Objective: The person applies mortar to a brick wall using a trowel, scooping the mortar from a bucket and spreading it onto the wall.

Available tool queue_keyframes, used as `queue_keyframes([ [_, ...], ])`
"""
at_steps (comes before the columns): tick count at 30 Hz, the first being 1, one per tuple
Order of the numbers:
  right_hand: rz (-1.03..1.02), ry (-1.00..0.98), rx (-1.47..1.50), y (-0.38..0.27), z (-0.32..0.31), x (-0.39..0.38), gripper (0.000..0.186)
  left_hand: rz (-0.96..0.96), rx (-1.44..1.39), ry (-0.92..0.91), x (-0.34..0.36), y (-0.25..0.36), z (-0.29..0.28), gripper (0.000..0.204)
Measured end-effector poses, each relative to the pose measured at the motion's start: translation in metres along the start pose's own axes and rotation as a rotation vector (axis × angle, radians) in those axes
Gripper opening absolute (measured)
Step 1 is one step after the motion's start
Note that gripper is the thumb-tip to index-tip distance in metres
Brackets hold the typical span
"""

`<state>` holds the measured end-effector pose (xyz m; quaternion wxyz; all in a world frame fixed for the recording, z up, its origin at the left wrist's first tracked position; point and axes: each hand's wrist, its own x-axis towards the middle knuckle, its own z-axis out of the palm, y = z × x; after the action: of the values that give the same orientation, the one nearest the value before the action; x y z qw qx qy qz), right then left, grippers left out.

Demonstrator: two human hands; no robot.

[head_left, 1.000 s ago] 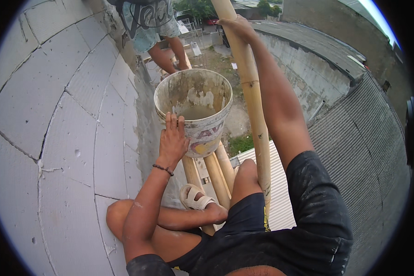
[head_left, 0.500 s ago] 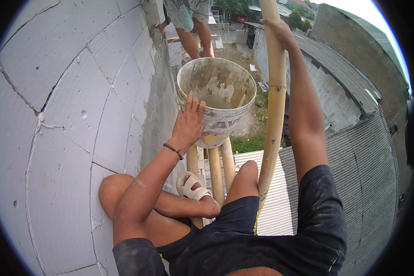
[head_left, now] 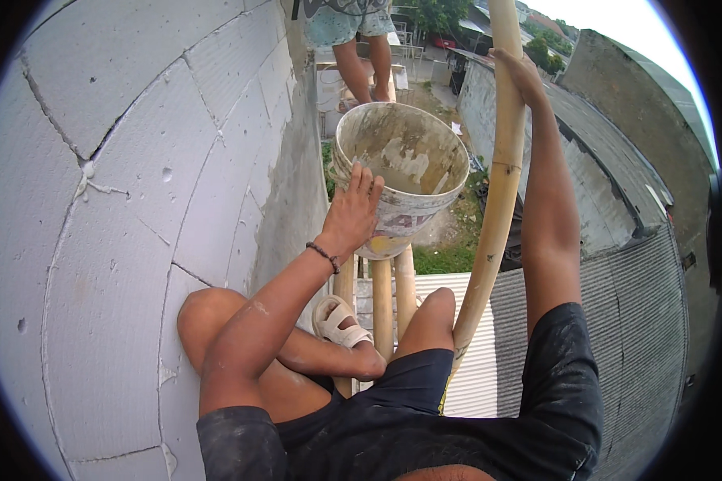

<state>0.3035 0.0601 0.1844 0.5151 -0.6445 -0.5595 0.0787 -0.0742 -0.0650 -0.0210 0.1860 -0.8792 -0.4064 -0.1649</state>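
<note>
A pale, stained plastic bucket (head_left: 405, 212) stands tilted slightly on bamboo poles (head_left: 383, 298) ahead of me. Grey residue coats its inner wall; its floor is hidden. My left hand (head_left: 351, 210) is closed on the near-left rim, fingertips hooked at the edge and palm against the outside. On that wrist is a dark beaded bracelet (head_left: 323, 255). Raised at the far right, my right hand (head_left: 520, 74) is wrapped round a thick upright bamboo pole (head_left: 501, 172), with some fingers hidden behind it.
A pale block wall (head_left: 112, 321) rises close on my left. Beyond the bucket, another person's legs (head_left: 365, 64) stand on the scaffold. Low to the right is a corrugated roof (head_left: 594, 321), with grassy ground far below. My sandalled foot (head_left: 341, 322) rests by the poles.
The whole view has swung a little to the left, so the bucket, pole and other person sit farther right in the picture. Both hands keep their holds.
</note>
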Motion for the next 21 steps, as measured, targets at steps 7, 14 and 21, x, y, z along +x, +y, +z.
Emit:
queue_keyframes([
  [7, 0.026, 0.011, -0.021, 0.001, 0.001, 0.003, 0.068, -0.007, -0.025, 0.004, -0.001, 0.000, 0.001, 0.079],
  [14, 0.010, 0.002, -0.007, -0.013, 0.000, -0.007, 0.071, -0.012, 0.001, 0.020, -0.002, -0.003, 0.003, 0.078],
  [21, -0.007, 0.014, 0.020, -0.010, 0.002, -0.009, 0.070, -0.008, -0.018, 0.037, 0.000, -0.003, 0.007, 0.075],
])
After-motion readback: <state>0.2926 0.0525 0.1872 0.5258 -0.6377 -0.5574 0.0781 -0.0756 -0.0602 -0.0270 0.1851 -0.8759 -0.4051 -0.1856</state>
